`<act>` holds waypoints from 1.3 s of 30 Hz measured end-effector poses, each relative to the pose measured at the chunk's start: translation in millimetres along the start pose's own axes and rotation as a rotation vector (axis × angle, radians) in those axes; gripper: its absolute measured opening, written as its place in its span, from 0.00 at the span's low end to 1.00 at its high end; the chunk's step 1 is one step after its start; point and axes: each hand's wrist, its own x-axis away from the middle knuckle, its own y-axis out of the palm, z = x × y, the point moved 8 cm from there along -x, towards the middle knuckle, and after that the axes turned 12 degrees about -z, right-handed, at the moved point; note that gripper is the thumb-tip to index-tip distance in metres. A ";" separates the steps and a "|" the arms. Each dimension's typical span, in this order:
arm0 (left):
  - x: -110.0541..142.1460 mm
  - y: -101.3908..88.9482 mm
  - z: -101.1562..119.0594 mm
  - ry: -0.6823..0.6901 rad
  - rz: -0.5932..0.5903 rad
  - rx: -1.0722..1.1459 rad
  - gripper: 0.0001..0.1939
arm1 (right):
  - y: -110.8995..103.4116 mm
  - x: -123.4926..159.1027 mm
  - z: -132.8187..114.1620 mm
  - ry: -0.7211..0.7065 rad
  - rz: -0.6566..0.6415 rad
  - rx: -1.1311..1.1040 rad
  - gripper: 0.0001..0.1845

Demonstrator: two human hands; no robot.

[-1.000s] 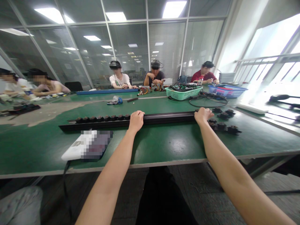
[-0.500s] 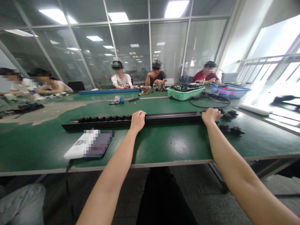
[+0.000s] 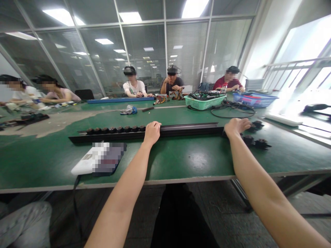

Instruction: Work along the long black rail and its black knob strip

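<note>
A long black rail (image 3: 188, 130) lies across the green table in front of me, with a row of small black parts (image 3: 119, 130) seated along its left half. My left hand (image 3: 153, 132) is closed over the middle of the rail, just right of the last visible part. At the rail's right end is my right hand (image 3: 236, 126), its fingers stretched out to the right and somewhat apart. Beyond those fingers lie several loose black parts (image 3: 260, 143) on the table; the hand partly covers that group. I see nothing held in the right hand.
A white device and dark pad (image 3: 110, 160), partly blurred, lie near the front edge with a cable hanging down. Further back are a grey-blue cloth (image 3: 128, 110), a green basket (image 3: 204, 102) of cables and a blue basket (image 3: 254, 100). Several people sit across the table.
My right hand has shifted slightly right, and its fingers now reach out further toward the loose black parts. The left hand and the rail stay put.
</note>
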 end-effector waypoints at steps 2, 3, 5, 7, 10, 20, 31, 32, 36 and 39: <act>-0.4 0.7 -0.3 0.001 -0.003 0.005 0.19 | -3.5 7.2 -9.4 0.028 -0.014 0.009 0.27; -0.6 1.0 -0.4 0.001 -0.004 0.009 0.19 | -5.3 12.2 -20.7 -0.028 -0.017 0.015 0.26; -0.9 0.7 -0.7 0.001 0.002 0.020 0.19 | -7.2 26.7 -46.8 -0.174 -0.029 0.029 0.23; -0.6 -1.7 -1.0 -0.002 0.018 0.030 0.20 | -5.4 48.5 -75.8 -0.349 -0.072 0.041 0.22; 1.9 -9.5 -3.7 -0.025 0.062 0.034 0.22 | -1.2 95.5 -123.1 -0.646 -0.146 0.063 0.23; 12.8 -23.7 -23.0 -0.245 0.120 -0.102 0.25 | 16.1 241.0 -265.9 -1.041 -0.514 0.138 0.25; 10.3 -15.8 -22.8 -0.207 0.036 -0.096 0.15 | 42.5 249.7 -290.7 -0.874 -0.543 -0.139 0.20; 10.6 -15.4 -23.2 -0.204 0.042 -0.097 0.15 | 44.4 249.5 -289.4 -0.876 -0.531 -0.156 0.20; 11.7 -13.1 -24.7 -0.206 0.034 -0.096 0.15 | 48.1 250.9 -287.6 -0.882 -0.454 -0.161 0.19; 12.0 -12.4 -24.6 -0.208 0.025 -0.095 0.15 | 50.7 251.9 -288.5 -0.891 -0.439 -0.159 0.19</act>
